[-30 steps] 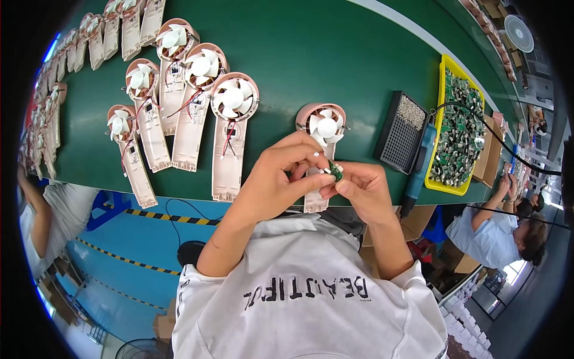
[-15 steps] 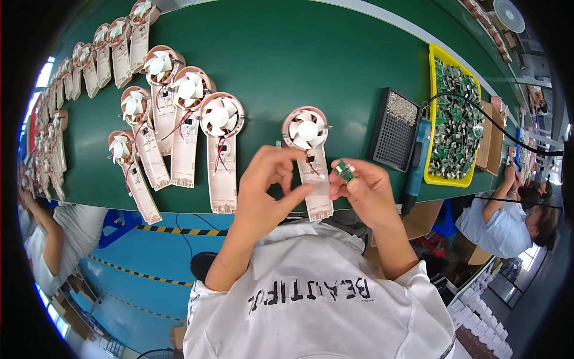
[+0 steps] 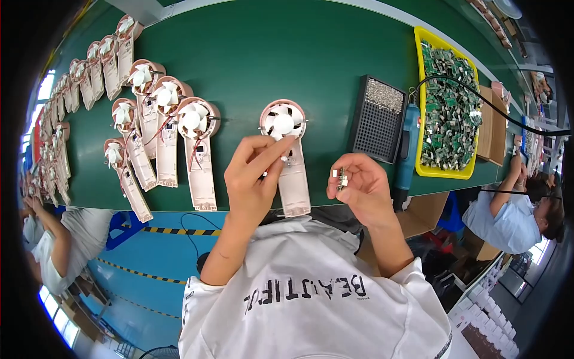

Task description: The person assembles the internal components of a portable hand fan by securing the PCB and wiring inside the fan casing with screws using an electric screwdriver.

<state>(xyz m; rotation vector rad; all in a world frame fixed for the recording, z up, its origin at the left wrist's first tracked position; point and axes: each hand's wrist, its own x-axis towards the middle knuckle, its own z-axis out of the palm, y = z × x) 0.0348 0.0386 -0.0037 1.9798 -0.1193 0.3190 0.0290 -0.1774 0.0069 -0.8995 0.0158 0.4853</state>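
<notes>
A pink fan housing half with a white fan wheel lies on the green table in front of me, its handle toward me. Over the upper handle, my left hand has its fingers closed at a small white wire plug; the fingers partly hide the wires. To the right of the handle, my right hand pinches a small green circuit board, held edge-on above the table's near edge. White connectors show on the board.
Several similar fan housings lie to the left. On the right are a black grid tray of small metal pieces, a teal electric screwdriver and a yellow bin of circuit boards. A black cable crosses the bin. Other people sit at both sides.
My left hand has moved up the handle and closed its fingers at the wire plug. My right hand has turned the circuit board edge-on. The view has shifted slightly.
</notes>
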